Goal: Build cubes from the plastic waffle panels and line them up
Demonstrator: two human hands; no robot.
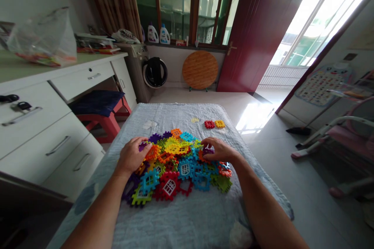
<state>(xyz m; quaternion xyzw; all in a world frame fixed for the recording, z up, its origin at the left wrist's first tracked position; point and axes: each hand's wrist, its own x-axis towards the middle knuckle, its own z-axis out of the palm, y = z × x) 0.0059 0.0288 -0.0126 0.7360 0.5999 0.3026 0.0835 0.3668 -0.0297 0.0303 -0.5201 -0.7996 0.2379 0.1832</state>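
Observation:
A heap of colourful interlocking plastic pieces (172, 163) lies on the cloth-covered surface (181, 225). My left hand (136, 155) rests at the heap's left side, fingers apart, touching orange and purple pieces. On the right side of the heap is my right hand (217, 149), its fingers curved over a purple piece (208, 150) and an orange one; whether it grips either is unclear. Beyond the heap, a red piece (209, 124) and a yellow piece (219, 124) lie side by side, apart from the others.
A blue-topped stool (97, 103) and white drawers (67, 144) stand left. Behind are a washing machine (140, 70), a round wooden board (200, 70) and a red door (257, 27). A pink chair (350, 132) is at right.

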